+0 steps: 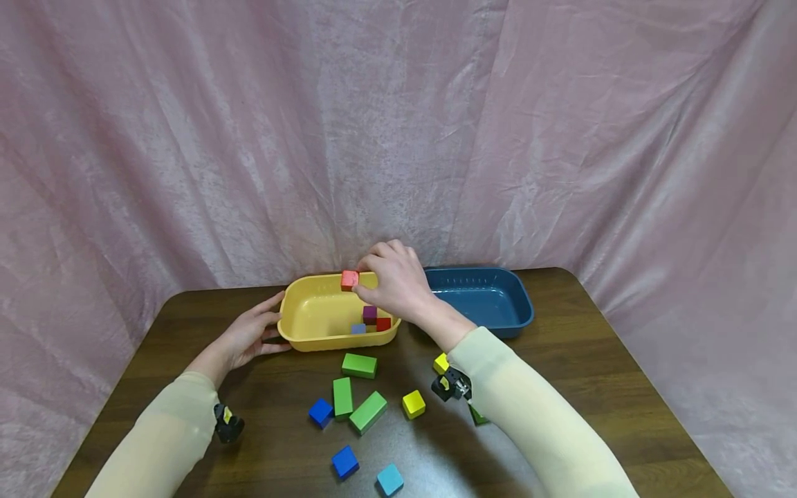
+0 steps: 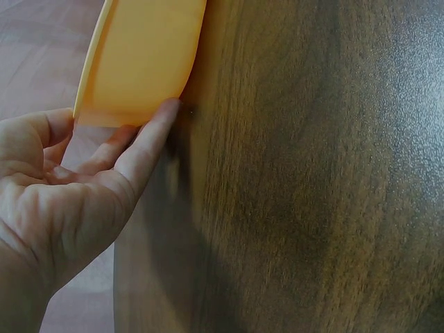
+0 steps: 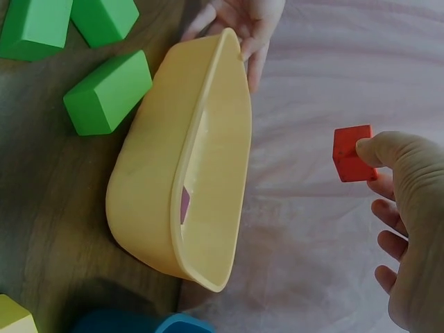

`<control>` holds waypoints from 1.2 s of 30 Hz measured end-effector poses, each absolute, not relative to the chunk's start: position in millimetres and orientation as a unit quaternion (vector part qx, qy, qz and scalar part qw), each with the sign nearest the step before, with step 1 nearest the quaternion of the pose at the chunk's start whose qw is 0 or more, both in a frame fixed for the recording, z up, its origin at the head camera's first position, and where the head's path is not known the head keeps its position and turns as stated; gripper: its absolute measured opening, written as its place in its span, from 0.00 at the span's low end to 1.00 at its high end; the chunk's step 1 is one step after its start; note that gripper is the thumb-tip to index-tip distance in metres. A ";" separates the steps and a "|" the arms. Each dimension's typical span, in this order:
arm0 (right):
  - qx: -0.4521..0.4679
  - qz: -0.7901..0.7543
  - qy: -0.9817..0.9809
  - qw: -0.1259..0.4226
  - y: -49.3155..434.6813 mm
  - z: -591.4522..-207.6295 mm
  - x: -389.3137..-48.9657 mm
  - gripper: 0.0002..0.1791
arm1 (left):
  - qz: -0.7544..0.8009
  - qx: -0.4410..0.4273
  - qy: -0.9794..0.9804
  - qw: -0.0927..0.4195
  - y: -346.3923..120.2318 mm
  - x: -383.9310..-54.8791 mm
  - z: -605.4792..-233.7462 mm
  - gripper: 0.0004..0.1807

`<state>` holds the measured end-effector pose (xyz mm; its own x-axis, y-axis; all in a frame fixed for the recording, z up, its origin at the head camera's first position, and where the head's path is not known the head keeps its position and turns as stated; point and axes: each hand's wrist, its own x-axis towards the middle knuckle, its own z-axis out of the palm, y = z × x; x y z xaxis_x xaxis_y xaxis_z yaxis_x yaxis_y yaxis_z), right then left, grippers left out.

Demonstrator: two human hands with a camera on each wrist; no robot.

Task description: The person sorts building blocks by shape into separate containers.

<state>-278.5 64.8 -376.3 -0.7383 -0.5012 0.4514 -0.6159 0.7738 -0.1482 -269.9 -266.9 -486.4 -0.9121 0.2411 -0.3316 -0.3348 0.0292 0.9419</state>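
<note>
In the head view my right hand (image 1: 398, 280) is raised over the yellow bin (image 1: 299, 344) and pinches a red cube (image 1: 349, 280) between thumb and fingers. The right wrist view shows this red cube (image 3: 352, 152) gripped near the fingertips, apart from the bin. My left hand (image 1: 252, 332) touches the bin's left end, its fingers spread and fairly straight. In the left wrist view the left hand (image 2: 76, 180) rests its fingertips on the end wall. Inside the bin lie a purple cube (image 1: 370, 315), another red cube (image 1: 383, 324) and a blue block (image 1: 358, 328).
A dark blue bin (image 1: 517, 325) stands right of the yellow one, partly behind my right arm. Before the bins lie several green blocks (image 1: 359, 365), blue cubes (image 1: 321, 413), yellow cubes (image 1: 414, 404) and a light blue cube (image 1: 390, 479). A pink curtain (image 1: 398, 138) hangs behind the table.
</note>
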 end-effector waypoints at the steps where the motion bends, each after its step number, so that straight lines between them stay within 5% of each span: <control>1: 0.301 0.144 -0.923 0.194 64.0 -376.6 -279.2 0.17 | 0.696 -0.035 0.686 0.207 -266.9 -269.9 -486.3 0.36; 36: 0.242 0.123 -0.956 0.110 40.6 -410.9 -298.6 0.19 | 0.699 -0.036 0.685 0.203 -268.9 -269.1 -485.1 0.35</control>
<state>-298.6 40.6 -410.9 -0.8585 -0.4362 0.2696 -0.4904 0.8521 -0.1827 -269.1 -268.9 -485.1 -0.9148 0.2349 -0.3287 -0.3334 0.0205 0.9426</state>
